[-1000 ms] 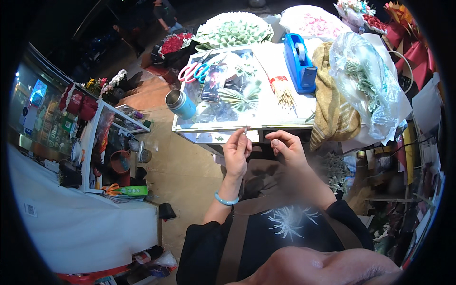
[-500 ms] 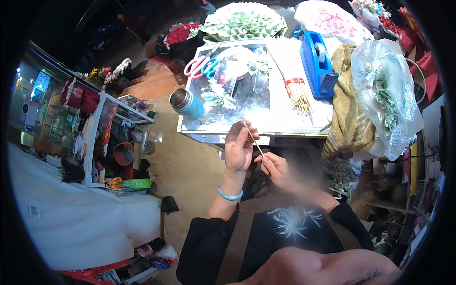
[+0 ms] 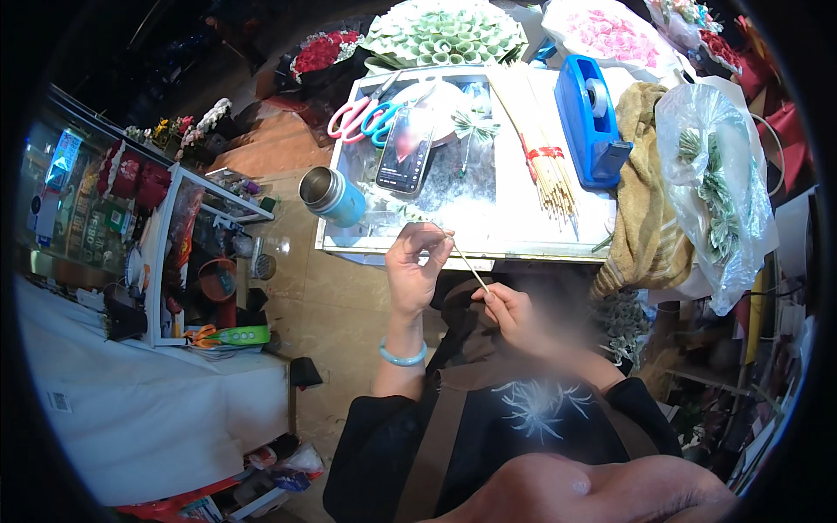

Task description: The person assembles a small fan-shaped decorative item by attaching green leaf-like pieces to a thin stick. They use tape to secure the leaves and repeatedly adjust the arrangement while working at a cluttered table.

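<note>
My left hand [image 3: 415, 268], with a pale blue bangle on its wrist, pinches the upper end of a thin wooden stick [image 3: 471, 266]. The stick's lower end sits between the thumb and fingers of my right hand [image 3: 506, 309]. Just beyond my left fingers a pale green pleated piece [image 3: 413, 214] is partly seen; whether it is fixed to the stick I cannot tell. Behind it a phone [image 3: 406, 150] with a lit screen lies on the glass-topped table [image 3: 514, 247]. Another pleated fan-shaped piece [image 3: 475, 127] rests farther back.
An uncapped blue flask [image 3: 333, 199] stands at the table's left edge, near scissors [image 3: 349, 119]. To the right are tied wooden sticks [image 3: 551, 179], a blue tape dispenser [image 3: 595, 131], a brown towel [image 3: 641, 209] and a clear bag [image 3: 719, 209] of pleated pieces. Bouquets [image 3: 445, 35] line the back.
My left hand has moved slightly left and curled at the stick's upper end. The pleated piece has dropped toward it, uncovering the phone. My right hand keeps its grip on the stick.
</note>
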The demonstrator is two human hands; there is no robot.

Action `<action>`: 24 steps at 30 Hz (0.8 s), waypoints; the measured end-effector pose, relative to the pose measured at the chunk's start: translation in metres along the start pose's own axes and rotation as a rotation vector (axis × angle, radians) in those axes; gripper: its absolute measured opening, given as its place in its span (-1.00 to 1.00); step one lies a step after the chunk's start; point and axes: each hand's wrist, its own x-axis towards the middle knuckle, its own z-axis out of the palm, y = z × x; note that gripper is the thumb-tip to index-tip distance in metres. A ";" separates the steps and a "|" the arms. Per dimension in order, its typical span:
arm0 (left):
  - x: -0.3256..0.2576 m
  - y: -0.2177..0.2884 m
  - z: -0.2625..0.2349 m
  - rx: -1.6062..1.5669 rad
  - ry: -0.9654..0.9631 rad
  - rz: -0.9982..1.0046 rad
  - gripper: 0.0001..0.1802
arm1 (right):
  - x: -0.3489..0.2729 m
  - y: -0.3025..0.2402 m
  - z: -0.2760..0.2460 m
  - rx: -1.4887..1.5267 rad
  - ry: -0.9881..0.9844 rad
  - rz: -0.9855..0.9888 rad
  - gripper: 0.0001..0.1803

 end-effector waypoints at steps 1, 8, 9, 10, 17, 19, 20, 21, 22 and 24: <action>0.001 0.002 -0.003 0.079 -0.015 0.011 -0.91 | 0.000 -0.001 -0.001 -0.027 0.000 -0.019 -0.79; 0.005 0.015 -0.009 0.148 -0.065 -0.096 -0.89 | 0.001 -0.005 -0.009 -0.271 0.086 -0.137 -0.83; 0.005 0.017 -0.007 0.122 -0.057 -0.095 -0.87 | 0.001 -0.003 -0.010 -0.289 0.103 -0.191 -0.84; 0.004 0.020 -0.004 0.211 -0.028 -0.070 -0.87 | 0.002 -0.001 -0.010 -0.305 0.122 -0.246 -0.85; -0.010 0.036 0.015 0.659 0.038 0.072 -0.89 | -0.006 0.003 -0.023 -0.647 0.259 -0.484 -0.86; -0.011 0.038 0.016 0.364 -0.039 -0.078 -0.83 | -0.014 -0.001 -0.028 -0.533 0.232 -0.414 -0.84; -0.011 0.039 0.016 0.210 -0.078 -0.135 -0.80 | -0.020 -0.004 -0.031 -0.337 0.135 -0.295 -0.82; -0.012 0.039 0.017 0.049 -0.161 -0.125 -0.75 | -0.026 -0.008 -0.035 -0.141 0.042 -0.175 -0.79; -0.015 0.038 0.020 -0.083 -0.175 -0.192 -0.75 | -0.032 -0.011 -0.038 0.058 -0.049 -0.054 -0.76; -0.020 0.035 0.028 -0.352 -0.197 -0.308 -0.74 | -0.040 -0.016 -0.039 0.248 -0.130 -0.029 -0.70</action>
